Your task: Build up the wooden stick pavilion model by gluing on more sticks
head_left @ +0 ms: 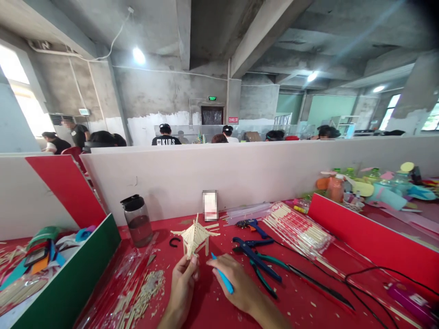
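Observation:
A small pavilion-like model of pale wooden sticks [194, 235], with a pointed roof and legs, stands at the middle of the red table. My left hand [184, 276] pinches its near lower corner between thumb and fingers. Just right of it, my right hand [233, 279] is closed around a blue pen-like tool [224, 278], whose tip points up and left toward the model's right legs. The tip appears apart from the sticks. A black curved piece [174, 242] lies left of the model.
Stick scraps [147, 290] and plastic wrappers lie at left, near a dark-lidded bottle [137, 224]. Blue cutters [257, 258], pliers, a glue gun [254, 226], bundled sticks [300, 228] and a black cable [377, 269] lie at right. Behind a white partition [240, 171] sit several people.

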The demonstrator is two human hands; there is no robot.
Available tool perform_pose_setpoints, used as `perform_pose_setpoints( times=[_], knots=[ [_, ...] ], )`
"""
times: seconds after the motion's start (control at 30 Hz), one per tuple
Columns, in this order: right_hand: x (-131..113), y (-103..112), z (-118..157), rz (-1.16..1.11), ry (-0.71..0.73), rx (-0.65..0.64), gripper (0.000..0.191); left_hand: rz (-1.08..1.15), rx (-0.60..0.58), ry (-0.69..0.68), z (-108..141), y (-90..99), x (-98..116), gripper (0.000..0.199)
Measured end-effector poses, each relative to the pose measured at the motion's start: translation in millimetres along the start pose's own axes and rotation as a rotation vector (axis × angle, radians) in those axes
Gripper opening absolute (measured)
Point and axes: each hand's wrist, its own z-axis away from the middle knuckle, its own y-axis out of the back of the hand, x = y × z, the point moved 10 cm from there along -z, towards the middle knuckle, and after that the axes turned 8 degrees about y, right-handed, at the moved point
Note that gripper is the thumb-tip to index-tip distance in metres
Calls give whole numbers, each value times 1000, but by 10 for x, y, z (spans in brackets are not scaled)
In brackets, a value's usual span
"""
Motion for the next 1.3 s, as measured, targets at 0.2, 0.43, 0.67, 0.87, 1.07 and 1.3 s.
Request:
perform_pose_setpoints(
  times=[0.2, 0.43, 0.67, 0.87, 1.07, 1.3],
  knots=[
    [203, -241, 107, 66, -49, -129, 57, -37, -12, -19, 20, -9, 34, 35],
    [231, -51, 217, 3, -72, -5, 58, -137, -20, -35, 74, -58, 111, 38],
    [127, -55, 242, -5, -65, 22, 33, -285, -68, 21, 199, -131, 85, 35],
    [149, -205, 244, -42, -66, -10, 22, -379, -105, 57, 262, -190, 35, 36],
    [116, -62, 233, -156, -124, 101, 14, -438, -137, 63, 292, -245, 56, 34],
    [235, -72, 269, -467, -277, 190, 22, -493, -170, 15, 304, -314, 159, 27]
  ],
)
